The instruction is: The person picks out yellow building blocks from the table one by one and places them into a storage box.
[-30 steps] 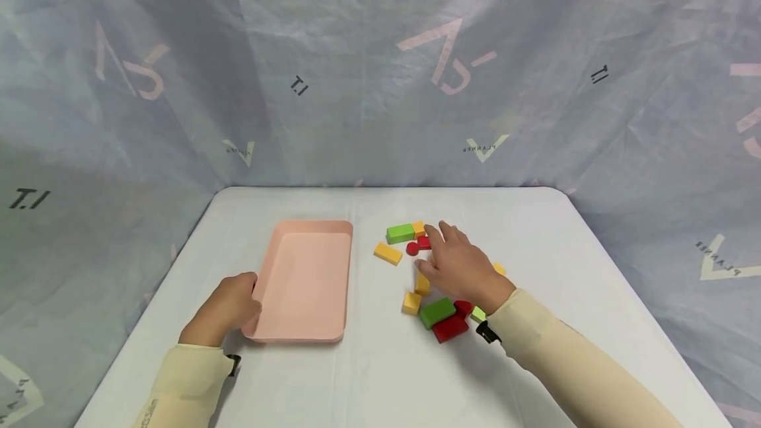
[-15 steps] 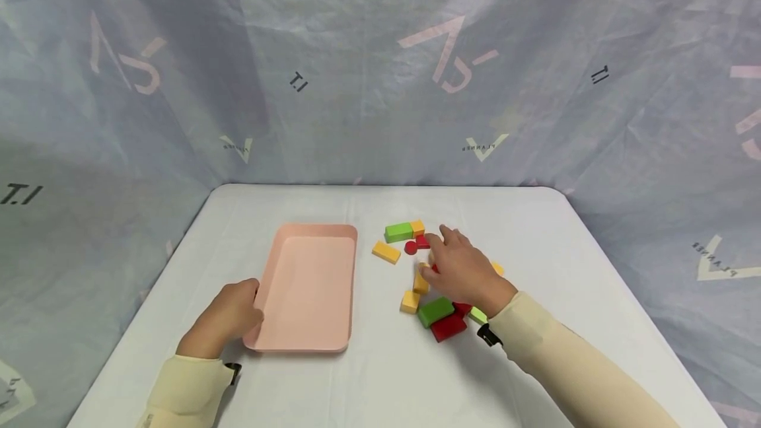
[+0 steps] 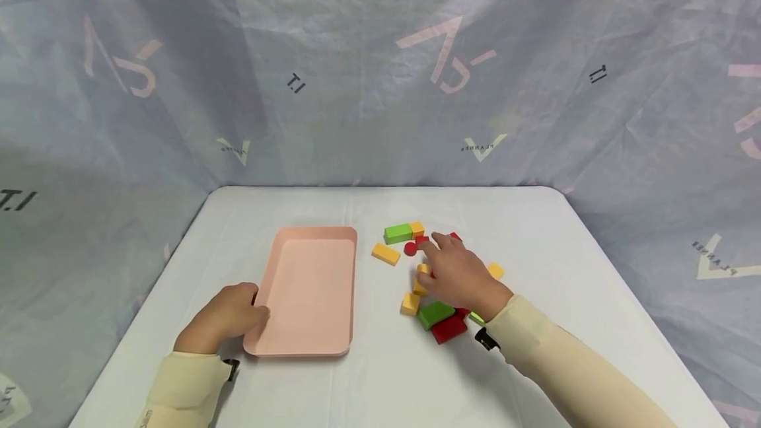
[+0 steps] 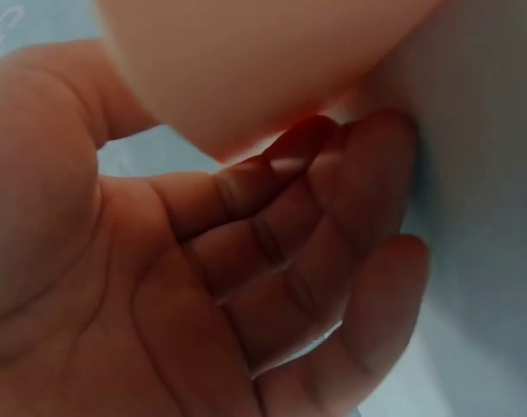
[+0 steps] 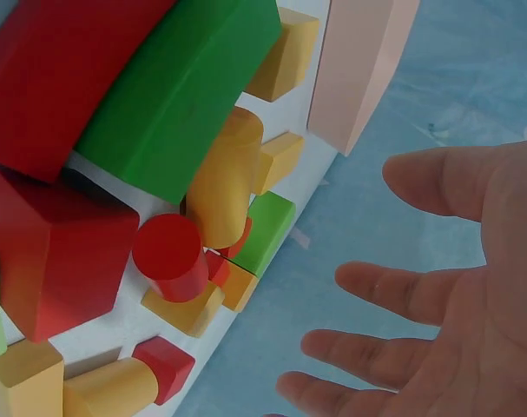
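On the white counter (image 3: pixel 392 388), the left hand (image 3: pixel 228 316) pinches the pink tray (image 3: pixel 306 296) by its left rim, best held steady, while the spread right hand (image 3: pixel 460 276) over nearby blocks (image 3: pixel 436 314) should single out one.

Soft, even light leaves a faint shadow on the white table (image 3: pixel 386 392) beside the right sleeve (image 3: pixel 565 367), while the left wrist view is dim, its pink tray (image 4: pixel 254 65) blurred.
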Demonstrator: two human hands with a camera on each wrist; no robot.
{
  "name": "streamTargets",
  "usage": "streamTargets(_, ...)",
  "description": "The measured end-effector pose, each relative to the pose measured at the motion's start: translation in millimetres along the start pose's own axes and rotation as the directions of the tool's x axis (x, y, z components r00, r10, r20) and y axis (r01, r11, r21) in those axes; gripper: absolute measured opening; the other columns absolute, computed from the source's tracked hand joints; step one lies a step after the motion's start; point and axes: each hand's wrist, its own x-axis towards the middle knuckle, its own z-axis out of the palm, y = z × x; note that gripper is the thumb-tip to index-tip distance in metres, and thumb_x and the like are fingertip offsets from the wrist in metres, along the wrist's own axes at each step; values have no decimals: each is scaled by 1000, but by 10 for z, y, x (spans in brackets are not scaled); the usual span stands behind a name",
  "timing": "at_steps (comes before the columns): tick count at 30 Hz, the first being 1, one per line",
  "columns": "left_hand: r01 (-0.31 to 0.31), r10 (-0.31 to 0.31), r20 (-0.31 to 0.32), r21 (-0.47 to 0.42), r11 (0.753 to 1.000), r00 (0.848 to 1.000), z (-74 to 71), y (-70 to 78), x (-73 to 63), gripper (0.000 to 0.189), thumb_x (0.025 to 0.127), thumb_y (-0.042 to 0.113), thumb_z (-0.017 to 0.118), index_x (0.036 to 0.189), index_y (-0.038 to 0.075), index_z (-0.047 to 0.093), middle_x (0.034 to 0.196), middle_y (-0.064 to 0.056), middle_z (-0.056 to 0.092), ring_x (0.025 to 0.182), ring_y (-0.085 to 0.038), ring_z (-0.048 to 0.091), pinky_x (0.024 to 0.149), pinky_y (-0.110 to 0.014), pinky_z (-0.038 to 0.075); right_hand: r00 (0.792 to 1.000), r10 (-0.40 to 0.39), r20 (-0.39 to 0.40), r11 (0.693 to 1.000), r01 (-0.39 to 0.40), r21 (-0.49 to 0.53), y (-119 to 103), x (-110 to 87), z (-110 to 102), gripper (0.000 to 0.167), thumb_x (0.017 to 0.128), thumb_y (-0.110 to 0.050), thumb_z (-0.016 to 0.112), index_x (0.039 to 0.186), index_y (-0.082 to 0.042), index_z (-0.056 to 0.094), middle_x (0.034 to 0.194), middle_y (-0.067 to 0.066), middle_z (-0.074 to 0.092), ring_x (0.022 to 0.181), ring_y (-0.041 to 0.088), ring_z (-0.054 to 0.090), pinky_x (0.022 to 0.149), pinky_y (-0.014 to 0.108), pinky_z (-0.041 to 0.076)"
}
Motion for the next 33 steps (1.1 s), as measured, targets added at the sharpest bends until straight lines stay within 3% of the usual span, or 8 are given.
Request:
streamTargets(9,-4,4,-5,5,1000,1000,14,-10,78,15,80,13,58,92,5,61,81,-7,57,70,-23,50,58,-35,39,999,-29,-13,1000,29,-9,-2,-13,-6,47,95,-37,62,137,-16,64,152,14,51,140,34,48,102,54,52)
streamTargets(17,-18,18,3,4,1000,1000,-29,-35,96,10,83,13,58,88,6,60,77,-6,55,67,-22,49,57,-35,38,996,-87,-33,996,87,5,5,-36,54,47,93,-43,71,130,-14,69,131,4,64,119,22,60,93,42,57)
streamTargets(24,-63,63,24,5,998,998,-88,-76,156,9,84,14,58,88,7,62,76,-5,55,67,-20,49,58,-34,38,991,-123,-59,992,122,-10,-3,-36,76,49,92,-48,73,128,-15,69,123,2,68,111,19,62,87,39,57)
streamTargets(33,-125,124,26,30,992,992,-75,-163,177,11,90,19,63,87,8,63,76,-2,55,70,-18,50,62,-34,39,979,-189,-81,982,187,-30,-2,-48,152,43,91,-42,75,122,-12,73,117,3,69,104,18,62,78,36,56)
